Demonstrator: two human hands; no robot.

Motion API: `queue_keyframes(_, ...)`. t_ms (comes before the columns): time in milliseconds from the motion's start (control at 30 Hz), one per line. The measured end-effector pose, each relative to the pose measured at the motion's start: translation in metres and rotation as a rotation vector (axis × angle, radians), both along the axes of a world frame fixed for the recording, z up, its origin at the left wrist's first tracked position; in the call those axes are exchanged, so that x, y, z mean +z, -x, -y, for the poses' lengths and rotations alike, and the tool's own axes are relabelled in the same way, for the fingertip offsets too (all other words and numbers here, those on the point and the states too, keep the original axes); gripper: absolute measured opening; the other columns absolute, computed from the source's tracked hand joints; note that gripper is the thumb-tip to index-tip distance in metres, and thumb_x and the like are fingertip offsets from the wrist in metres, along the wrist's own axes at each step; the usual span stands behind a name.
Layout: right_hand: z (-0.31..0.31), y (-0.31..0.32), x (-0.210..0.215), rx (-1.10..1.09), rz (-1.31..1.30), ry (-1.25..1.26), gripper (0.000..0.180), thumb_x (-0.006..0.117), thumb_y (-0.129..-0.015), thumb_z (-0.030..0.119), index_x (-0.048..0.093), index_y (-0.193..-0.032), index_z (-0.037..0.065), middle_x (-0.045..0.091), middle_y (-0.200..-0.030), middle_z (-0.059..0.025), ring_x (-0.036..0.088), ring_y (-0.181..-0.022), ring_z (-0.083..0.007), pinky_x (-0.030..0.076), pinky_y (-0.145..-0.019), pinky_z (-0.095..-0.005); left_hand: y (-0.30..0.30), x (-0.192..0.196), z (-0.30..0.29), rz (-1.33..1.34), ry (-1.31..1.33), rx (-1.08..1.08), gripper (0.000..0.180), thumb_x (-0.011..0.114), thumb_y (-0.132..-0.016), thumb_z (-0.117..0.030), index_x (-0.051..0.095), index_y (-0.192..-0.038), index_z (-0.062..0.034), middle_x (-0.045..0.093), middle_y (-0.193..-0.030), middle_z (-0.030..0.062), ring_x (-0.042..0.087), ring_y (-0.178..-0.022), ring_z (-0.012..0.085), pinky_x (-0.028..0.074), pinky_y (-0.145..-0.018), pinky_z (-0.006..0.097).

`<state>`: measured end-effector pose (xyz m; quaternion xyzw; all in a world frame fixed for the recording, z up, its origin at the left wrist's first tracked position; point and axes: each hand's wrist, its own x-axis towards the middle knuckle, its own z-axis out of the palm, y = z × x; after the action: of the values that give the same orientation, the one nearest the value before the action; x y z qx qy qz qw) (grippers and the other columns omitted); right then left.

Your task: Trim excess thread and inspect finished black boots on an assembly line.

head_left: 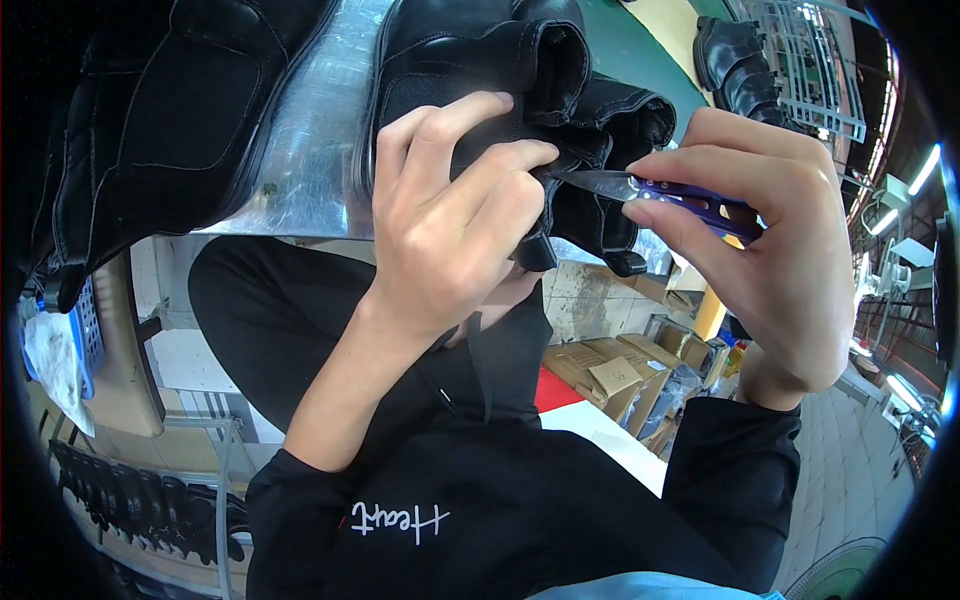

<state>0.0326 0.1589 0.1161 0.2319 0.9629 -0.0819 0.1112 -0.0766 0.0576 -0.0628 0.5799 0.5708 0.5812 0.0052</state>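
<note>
My left hand [450,215] is closed round the upper of a black leather boot [450,60], its fingertips pressing near the opening. My right hand [770,220] pinches a small purple-handled knife [700,200] between thumb and fingers. Its pointed silver blade reaches left, with the tip beside my left fingertips at the boot's edge. Whether the tip touches leather or thread I cannot tell. Another black boot shaft [640,112] stands close behind the blade. The palm side of my left hand is hidden.
More black boots [190,110] lie on the shiny film-covered table [310,130] at the left. At the far right are other black boots [735,60] and a wire rack [815,70]. Cardboard boxes [610,375] stand on the floor below, and a shoe rack [150,500] is at lower left.
</note>
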Motion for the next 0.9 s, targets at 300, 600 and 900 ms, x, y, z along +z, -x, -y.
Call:
queue_keyframes(300,-0.007,-0.016,0.026,-0.177,-0.088,0.083,0.026,0.078,-0.081,0.011,0.073,-0.103,-0.001,0.057,-0.077,-0.0049,0.055,-0.065,-0.009,0.038,-0.058,-0.0205,-0.001,-0.001,-0.004,-0.003,-0.045,0.003,0.036,0.079,-0.068,0.0,0.044,-0.069,-0.0091,0.077,-0.095,0.0105,0.061,-0.115,0.0353,0.046,-0.09,0.041)
queue_keyframes(600,-0.022,-0.093,-0.065,-0.844,-0.968,0.456,0.029,0.068,-0.095,0.021,0.071,-0.117,0.003,0.061,-0.08,0.0049,0.04,-0.058,0.0019,0.026,-0.051,-0.0155,0.012,-0.003,0.029,-0.058,-0.026,0.12,0.033,0.085,-0.072,-0.007,0.055,-0.086,-0.0078,0.07,-0.115,0.0174,0.058,-0.12,0.036,0.045,-0.099,0.043)
queue_keyframes(900,-0.021,-0.131,-0.253,-1.024,-0.943,-0.049,0.026,0.073,-0.092,0.019,0.07,-0.11,0.001,0.062,-0.085,-0.0033,0.059,-0.074,-0.0098,0.045,-0.065,-0.0244,0.013,-0.029,0.056,0.116,0.054,0.151,0.065,0.08,-0.078,-0.01,0.044,-0.132,-0.0052,0.041,-0.139,0.0227,0.056,-0.12,0.0336,0.053,-0.097,0.042)
